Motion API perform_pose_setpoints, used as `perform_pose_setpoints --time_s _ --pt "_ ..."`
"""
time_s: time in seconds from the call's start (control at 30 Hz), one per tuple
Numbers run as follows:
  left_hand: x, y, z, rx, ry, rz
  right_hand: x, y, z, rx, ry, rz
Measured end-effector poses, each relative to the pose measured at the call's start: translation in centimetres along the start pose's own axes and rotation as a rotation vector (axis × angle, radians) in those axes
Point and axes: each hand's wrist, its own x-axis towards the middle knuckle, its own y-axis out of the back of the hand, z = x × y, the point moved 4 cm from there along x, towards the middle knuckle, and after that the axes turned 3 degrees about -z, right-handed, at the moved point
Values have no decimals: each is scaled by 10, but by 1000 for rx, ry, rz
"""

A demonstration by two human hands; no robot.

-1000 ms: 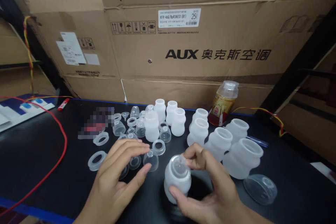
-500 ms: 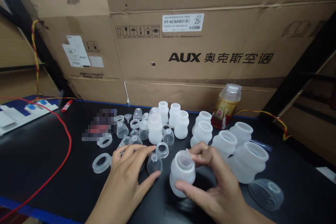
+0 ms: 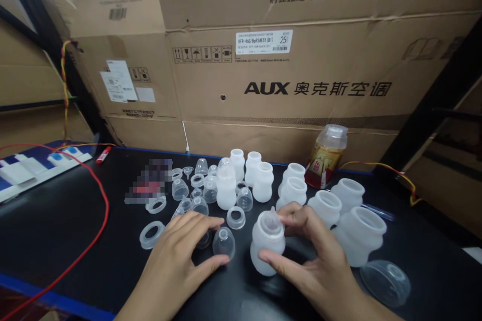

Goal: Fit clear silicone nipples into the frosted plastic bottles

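My right hand has its thumb and fingers about a small frosted white baby bottle, which stands on the black table. A clear soft nipple sits at the bottle's mouth, leaning toward my right fingertips. My left hand is low over the table, thumb and fingers spread on either side of a clear dome cap; whether it touches the cap I cannot tell. Just behind that cap lies a clear collar ring. A larger clear cap rests on its side by my right forearm.
Several wide frosted bottles stand on the right, slimmer ones toward the back. Loose rings and caps spread behind my left hand. A jar stands before a large carton. A red cable crosses the left side.
The view has shifted slightly. At the bottle's mouth, the nipple now leans more to the right, toward my right fingertips. My left hand stays spread by the dome cap.
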Motion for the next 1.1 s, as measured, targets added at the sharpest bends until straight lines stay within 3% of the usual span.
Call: perform_pose_setpoints --time_s 0.3,0.63,1.1 --pt "-15 15 -24 18 -22 -46 -3 -2 2 41 -43 -23" --pt "-12 11 -21 -2 -7 -43 -5 0 1 -75 -66 -15" --pt "-10 13 -19 -15 -12 -27 6 7 -12 13 -42 74"
